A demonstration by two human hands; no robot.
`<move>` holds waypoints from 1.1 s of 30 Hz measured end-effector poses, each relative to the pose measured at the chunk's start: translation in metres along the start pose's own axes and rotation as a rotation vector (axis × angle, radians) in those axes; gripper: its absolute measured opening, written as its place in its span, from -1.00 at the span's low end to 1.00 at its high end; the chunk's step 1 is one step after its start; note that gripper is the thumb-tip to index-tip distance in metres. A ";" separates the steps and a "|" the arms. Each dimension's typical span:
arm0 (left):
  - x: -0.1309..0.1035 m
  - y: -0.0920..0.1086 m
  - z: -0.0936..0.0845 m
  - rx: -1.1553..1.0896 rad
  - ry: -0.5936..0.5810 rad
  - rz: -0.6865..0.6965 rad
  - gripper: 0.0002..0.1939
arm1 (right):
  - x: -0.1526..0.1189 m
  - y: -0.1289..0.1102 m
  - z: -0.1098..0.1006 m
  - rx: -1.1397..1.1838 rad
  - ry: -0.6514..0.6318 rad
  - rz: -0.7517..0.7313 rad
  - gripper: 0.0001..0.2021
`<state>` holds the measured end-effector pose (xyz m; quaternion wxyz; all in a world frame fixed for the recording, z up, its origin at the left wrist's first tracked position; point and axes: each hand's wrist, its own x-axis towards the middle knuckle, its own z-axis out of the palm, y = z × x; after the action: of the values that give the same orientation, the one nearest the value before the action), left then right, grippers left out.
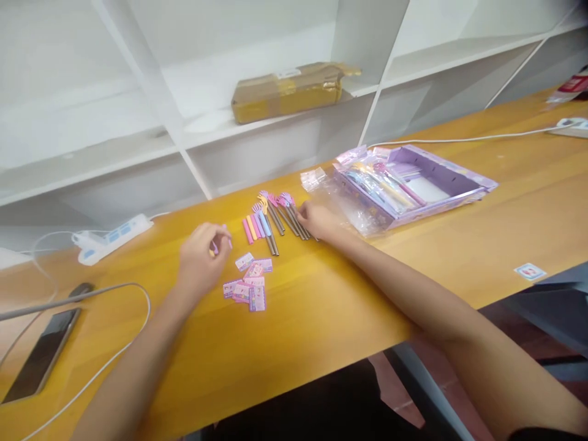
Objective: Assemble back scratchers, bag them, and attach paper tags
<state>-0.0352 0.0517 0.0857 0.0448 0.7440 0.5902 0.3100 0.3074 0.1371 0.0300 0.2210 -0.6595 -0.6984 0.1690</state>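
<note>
My left hand point(204, 250) is closed above the table, its fingers curled around small purple and orange pieces that I cannot fully make out. At the right end of a row of metal-rod back scratchers point(274, 215), my right hand point(316, 219) is closed with its fingers at the outermost one. Their claw-shaped heads are pink, orange, blue and purple. Coloured handle sleeves point(252, 229) in pink, orange and purple lie side by side just left of the rods. Nearer to me is a loose pile of small printed cards point(248, 288).
A purple box point(459, 177) with bagged back scratchers and clear plastic wrapping point(362, 211) stands to the right. On the left are a power strip point(114, 237), cables and a phone point(41, 355). A taped cardboard parcel point(289, 92) sits on the shelf behind.
</note>
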 end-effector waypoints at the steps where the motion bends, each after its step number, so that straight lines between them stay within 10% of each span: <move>1: 0.009 -0.008 0.003 0.066 -0.017 -0.032 -0.83 | 0.002 -0.003 -0.001 -0.012 -0.017 0.022 -0.72; 10: 0.022 -0.079 0.037 0.307 -0.129 -0.247 -0.74 | 0.001 -0.001 0.005 -0.046 -0.016 -0.001 -0.72; 27: 0.025 -0.074 0.036 0.211 -0.084 -0.369 -0.78 | 0.002 0.001 0.011 -0.256 0.070 -0.090 -0.76; 33: 0.018 -0.052 0.017 0.099 -0.022 -0.395 -0.86 | 0.007 -0.003 -0.005 0.229 0.210 0.038 -0.69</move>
<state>-0.0690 0.0891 0.0570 0.0748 0.6183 0.7387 0.2579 0.3076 0.1435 0.0364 0.3632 -0.6571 -0.6350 0.1817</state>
